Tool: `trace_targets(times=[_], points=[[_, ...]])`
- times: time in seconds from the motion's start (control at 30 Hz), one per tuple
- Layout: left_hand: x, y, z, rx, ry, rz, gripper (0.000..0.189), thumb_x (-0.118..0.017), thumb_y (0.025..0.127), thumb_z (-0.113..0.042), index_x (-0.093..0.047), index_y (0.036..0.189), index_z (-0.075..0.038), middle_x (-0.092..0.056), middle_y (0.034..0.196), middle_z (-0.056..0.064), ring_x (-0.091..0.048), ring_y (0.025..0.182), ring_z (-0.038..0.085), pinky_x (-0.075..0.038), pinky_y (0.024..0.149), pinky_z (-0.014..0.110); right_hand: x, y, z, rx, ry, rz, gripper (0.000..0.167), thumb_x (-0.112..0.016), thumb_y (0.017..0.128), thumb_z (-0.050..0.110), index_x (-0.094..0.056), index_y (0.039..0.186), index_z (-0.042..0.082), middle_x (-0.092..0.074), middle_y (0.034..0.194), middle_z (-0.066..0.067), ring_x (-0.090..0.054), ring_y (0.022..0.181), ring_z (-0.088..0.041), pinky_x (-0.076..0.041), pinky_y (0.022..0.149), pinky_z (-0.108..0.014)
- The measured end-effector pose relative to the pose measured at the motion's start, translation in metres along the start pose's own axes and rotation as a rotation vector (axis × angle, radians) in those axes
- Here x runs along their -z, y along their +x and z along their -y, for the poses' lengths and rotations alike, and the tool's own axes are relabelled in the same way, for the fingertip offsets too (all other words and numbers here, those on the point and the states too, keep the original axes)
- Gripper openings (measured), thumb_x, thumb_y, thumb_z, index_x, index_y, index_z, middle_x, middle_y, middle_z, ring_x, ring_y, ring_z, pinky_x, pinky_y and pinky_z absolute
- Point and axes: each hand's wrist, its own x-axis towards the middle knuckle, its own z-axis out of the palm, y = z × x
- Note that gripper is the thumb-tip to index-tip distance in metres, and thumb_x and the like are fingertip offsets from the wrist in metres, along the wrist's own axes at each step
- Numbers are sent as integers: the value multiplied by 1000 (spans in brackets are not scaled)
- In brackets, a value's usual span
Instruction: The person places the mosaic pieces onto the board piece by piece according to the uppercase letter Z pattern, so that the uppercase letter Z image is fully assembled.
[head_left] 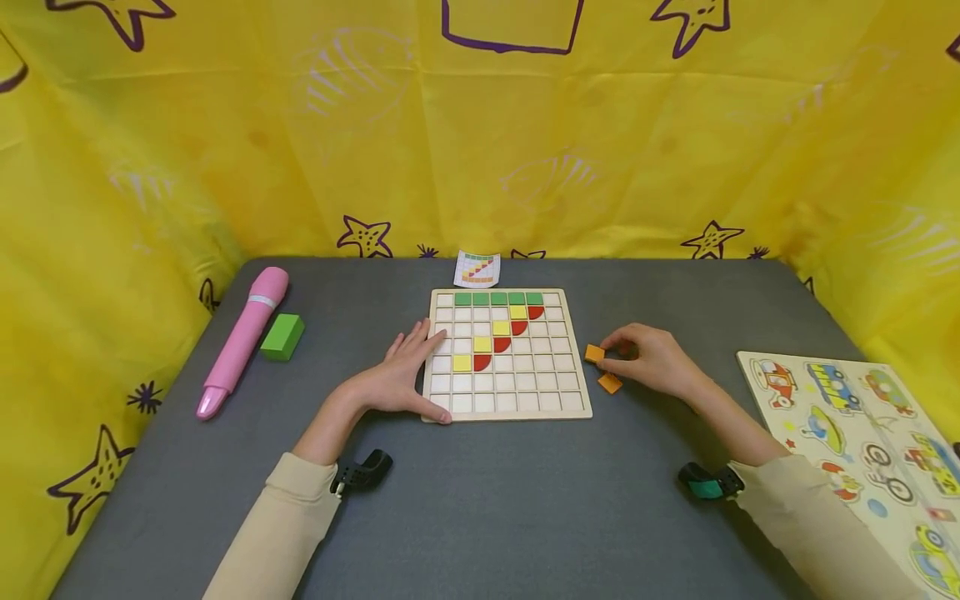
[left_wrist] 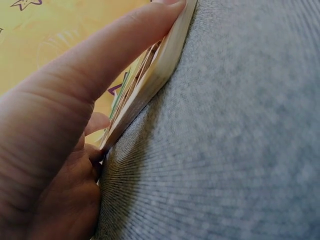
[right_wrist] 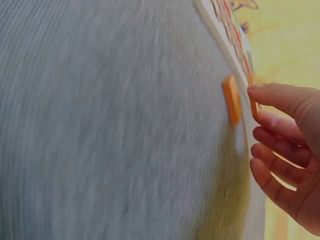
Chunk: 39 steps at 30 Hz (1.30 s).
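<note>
A wooden grid board (head_left: 517,403) lies in the middle of the table. Green squares fill part of its top row, and yellow squares with red quarter-round tiles step diagonally below. My left hand (head_left: 393,375) rests at the board's left edge, fingers spread and thumb on the near left corner; the left wrist view shows the thumb on the wooden rim. Right of the board, my right hand (head_left: 651,358) pinches an orange square tile (head_left: 594,353) between thumb and fingertips. Another orange tile (head_left: 610,383) lies on the table just below it, also visible in the right wrist view (right_wrist: 232,101).
A small pattern card (head_left: 477,270) lies behind the board. To the left are a pink microphone-shaped object (head_left: 243,342) and a green block (head_left: 282,337). A picture puzzle board (head_left: 806,417) with vehicles lies at the right, partly under my right sleeve. Yellow cloth (head_left: 480,142) surrounds the table.
</note>
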Motion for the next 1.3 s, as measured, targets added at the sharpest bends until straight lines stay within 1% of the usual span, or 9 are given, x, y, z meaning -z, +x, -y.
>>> trace_targets(times=[0.13,0.23,0.43,0.7,0.87,1.03,1.13,1.3], points=[[0,0,0,-4,0,-5,126,-83,67,-59,-11,157,-9,10,161,17,12,148,28,6,115,50,-6,6,13,-31,51,29,24,-79,83,27,-73,101,12,-67,97,-4,-57,85,-20,-45,74,-36],[0,0,0,-3,6,-4,125,-82,66,-60,-12,157,-10,10,161,17,12,148,28,6,115,51,-12,11,24,-33,86,49,26,-80,82,27,-73,102,12,-66,96,-4,-57,85,-20,-46,74,-35],[0,1,-1,3,4,-3,125,-83,66,-59,-12,157,-10,11,162,16,13,148,27,7,115,50,-27,21,46,7,148,74,26,-80,82,25,-72,102,11,-65,91,-1,-56,83,-20,-45,72,-33],[0,0,-1,4,8,-5,124,-83,67,-58,-12,157,-11,11,162,16,12,148,28,6,115,50,-48,35,70,59,216,105,24,-81,81,22,-72,100,10,-66,90,1,-56,84,-17,-49,77,-34],[1,0,-3,12,9,1,124,-82,67,-59,-12,157,-11,11,162,16,13,148,27,7,115,50,-60,43,86,119,210,120,25,-82,80,23,-72,99,10,-66,89,1,-56,82,-16,-49,74,-31],[1,0,-2,4,13,-5,123,-82,67,-60,-13,157,-11,11,161,16,13,148,28,7,115,51,-72,50,101,178,166,140,27,-83,79,28,-71,97,12,-65,87,2,-55,78,-14,-47,71,-28],[0,1,0,-2,16,-7,123,-81,67,-61,-13,157,-11,11,161,17,13,148,28,7,115,51,-78,53,109,189,140,150,26,-83,79,29,-71,96,12,-66,86,2,-55,77,-14,-46,71,-28],[0,0,0,-3,9,-9,123,-81,67,-60,-13,157,-12,10,161,16,13,148,27,7,115,50,-83,57,119,201,103,161,25,-83,79,29,-72,95,12,-67,88,2,-55,79,-13,-46,76,-30]])
